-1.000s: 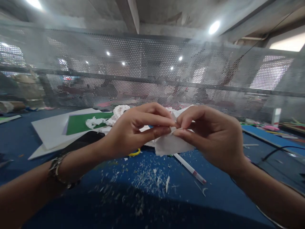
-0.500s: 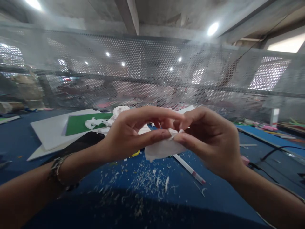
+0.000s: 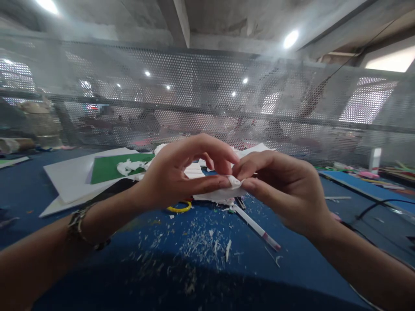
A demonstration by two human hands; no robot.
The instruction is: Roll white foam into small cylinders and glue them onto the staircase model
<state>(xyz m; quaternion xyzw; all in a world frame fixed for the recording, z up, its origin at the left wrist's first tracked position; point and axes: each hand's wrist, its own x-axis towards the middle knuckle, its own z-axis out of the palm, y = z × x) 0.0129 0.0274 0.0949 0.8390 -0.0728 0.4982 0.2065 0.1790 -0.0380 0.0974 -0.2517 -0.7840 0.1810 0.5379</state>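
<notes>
My left hand [image 3: 184, 172] and my right hand [image 3: 285, 190] meet above the blue tabletop, both closed on a small piece of soft white tissue paper [image 3: 234, 182]. Its upper edge is curled into a little roll between my thumbs and fingertips. Part of the sheet hangs below the thumbs. Under my hands lie the yellow handle loop [image 3: 179, 207] of what looks like scissors and a white pen [image 3: 256, 225] with a reddish end. Behind my left hand is more white crumpled paper, partly hidden.
Paper scraps [image 3: 204, 246] are scattered over the blue table [image 3: 292, 276]. At the left lie white sheets [image 3: 61, 177], a green card [image 3: 106, 168] with torn white paper, and a dark flat object [image 3: 113, 192]. A blue board [image 3: 356, 185] and cables stand right. A perforated metal screen [image 3: 207, 95] rises behind.
The tissue paper has tilted, so less of its hanging sheet shows and its rolled edge is clearer. My left fingers have arched up slightly, and more of the yellow loop is visible.
</notes>
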